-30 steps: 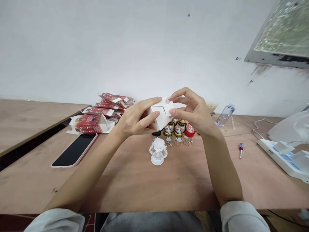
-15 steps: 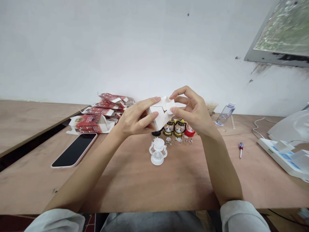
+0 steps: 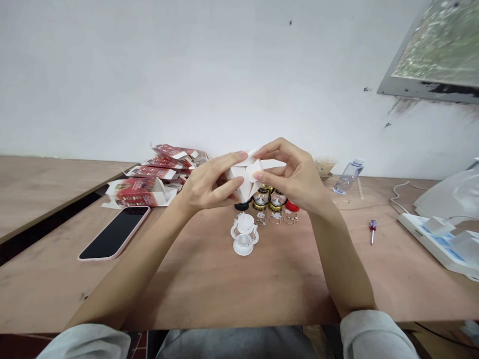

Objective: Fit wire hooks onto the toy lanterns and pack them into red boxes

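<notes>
Both hands hold a small white cardboard box [image 3: 242,178] above the middle of the wooden table [image 3: 209,279]. My left hand [image 3: 209,185] grips its left side, index finger laid along the top. My right hand [image 3: 290,174] pinches the white end flaps with thumb and fingers. Below the box a white mini lantern [image 3: 244,235] stands on the table. Behind it is a row of small gold, black and red lanterns [image 3: 270,200], partly hidden by my hands.
A pile of flat red-and-white cartons [image 3: 155,174] lies at the left back. A phone [image 3: 116,232] lies face up at the left. A small screwdriver [image 3: 372,230], a clear bottle [image 3: 348,176] and a white device with cable [image 3: 441,234] are at the right.
My right hand has moved slightly left and pressed the box's end flaps inward. The left hand keeps its hold.
</notes>
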`<state>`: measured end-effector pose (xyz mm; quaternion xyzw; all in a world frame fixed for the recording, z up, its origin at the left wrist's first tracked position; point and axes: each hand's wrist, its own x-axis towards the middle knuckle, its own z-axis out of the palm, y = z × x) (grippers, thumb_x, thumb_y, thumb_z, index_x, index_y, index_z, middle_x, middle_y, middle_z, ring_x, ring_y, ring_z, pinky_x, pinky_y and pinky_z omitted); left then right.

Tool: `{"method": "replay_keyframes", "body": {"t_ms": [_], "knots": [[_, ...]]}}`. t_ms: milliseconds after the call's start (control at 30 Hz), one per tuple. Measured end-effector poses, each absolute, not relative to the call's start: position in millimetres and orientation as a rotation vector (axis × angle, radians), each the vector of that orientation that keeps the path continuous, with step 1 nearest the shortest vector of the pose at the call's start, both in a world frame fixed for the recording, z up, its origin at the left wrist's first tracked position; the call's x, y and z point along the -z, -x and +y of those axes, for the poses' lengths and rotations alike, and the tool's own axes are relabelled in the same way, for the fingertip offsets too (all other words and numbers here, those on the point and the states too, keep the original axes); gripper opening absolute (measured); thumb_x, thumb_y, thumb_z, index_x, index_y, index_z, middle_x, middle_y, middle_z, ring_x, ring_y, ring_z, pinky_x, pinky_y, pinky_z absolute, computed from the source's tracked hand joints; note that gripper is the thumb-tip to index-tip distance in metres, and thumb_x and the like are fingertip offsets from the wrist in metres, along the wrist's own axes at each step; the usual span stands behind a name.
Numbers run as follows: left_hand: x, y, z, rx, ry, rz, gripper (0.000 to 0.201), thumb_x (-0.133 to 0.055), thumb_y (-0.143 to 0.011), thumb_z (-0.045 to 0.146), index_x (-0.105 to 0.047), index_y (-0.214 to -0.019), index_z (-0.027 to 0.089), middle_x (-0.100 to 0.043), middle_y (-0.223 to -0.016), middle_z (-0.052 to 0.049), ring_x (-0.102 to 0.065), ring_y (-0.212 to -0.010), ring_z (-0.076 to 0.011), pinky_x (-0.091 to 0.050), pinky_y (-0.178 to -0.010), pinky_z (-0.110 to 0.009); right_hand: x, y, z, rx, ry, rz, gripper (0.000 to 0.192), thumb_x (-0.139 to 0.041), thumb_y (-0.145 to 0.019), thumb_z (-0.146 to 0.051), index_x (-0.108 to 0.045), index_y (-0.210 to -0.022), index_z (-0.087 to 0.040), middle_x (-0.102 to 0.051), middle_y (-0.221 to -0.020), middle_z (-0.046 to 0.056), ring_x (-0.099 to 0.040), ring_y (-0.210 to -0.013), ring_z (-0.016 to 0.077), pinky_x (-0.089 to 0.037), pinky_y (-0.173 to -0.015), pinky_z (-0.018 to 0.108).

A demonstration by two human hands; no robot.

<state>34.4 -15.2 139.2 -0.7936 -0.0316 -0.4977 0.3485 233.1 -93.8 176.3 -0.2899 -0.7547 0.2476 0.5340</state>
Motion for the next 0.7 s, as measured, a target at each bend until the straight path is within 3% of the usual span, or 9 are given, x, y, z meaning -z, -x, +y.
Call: {"method": "replay_keyframes", "body": {"t_ms": [100, 267, 533, 700], "knots": [[-139.4, -34.4, -15.1, 1.336, 2.086, 0.024, 0.04, -0.066, -0.074, 0.046, -0.042, -0.104, 0.032, -0.053, -0.128, -0.007, -0.057, -0.111, -0.0242, -0.056, -0.075, -0.039, -176.3, -233.2, -94.3, -0.585, 0.709, -1.8, 0.022, -0.066, -0.073, -0.032, -0.057, -0.091, -0.023, -0.058, -0.101, 0.002, -0.059, -0.1, 0.0203, -0.057, -0.073, 0.032], [-140.4, -32.8, -17.9, 1.307, 2.307, -0.214, 0.04, -0.067, -0.07, 0.052, -0.048, -0.098, 0.03, -0.056, -0.123, -0.006, -0.056, -0.111, -0.0247, -0.053, -0.082, -0.042, -177.4, -235.5, -93.7, -0.579, 0.712, -1.812, 0.021, -0.064, -0.073, -0.031, -0.056, -0.091, -0.023, -0.057, -0.101, 0.002, -0.058, -0.1, 0.0198, -0.057, -0.071, 0.031], [-143.0, -52.5, -46.4, 1.589, 2.299, -0.496, 0.055, -0.069, -0.071, 0.04, -0.044, -0.117, 0.025, -0.061, -0.108, -0.005, -0.062, -0.084, -0.0156, -0.051, -0.074, -0.03, -177.4, -238.4, -88.8, -0.601, 0.688, -1.82, 0.02, -0.061, -0.072, -0.028, -0.054, -0.09, -0.022, -0.055, -0.103, 0.002, -0.054, -0.102, 0.0183, -0.056, -0.063, 0.026], [-143.5, -55.8, -44.4, 1.528, 2.333, -0.47, 0.057, -0.069, -0.071, 0.032, -0.04, -0.119, 0.025, -0.059, -0.111, -0.005, -0.06, -0.096, -0.0175, -0.05, -0.078, -0.031, -176.1, -238.3, -86.1, -0.625, 0.7, -1.815, 0.02, -0.061, -0.071, -0.026, -0.054, -0.09, -0.022, -0.055, -0.102, 0.002, -0.054, -0.102, 0.0182, -0.055, -0.064, 0.026]]}}
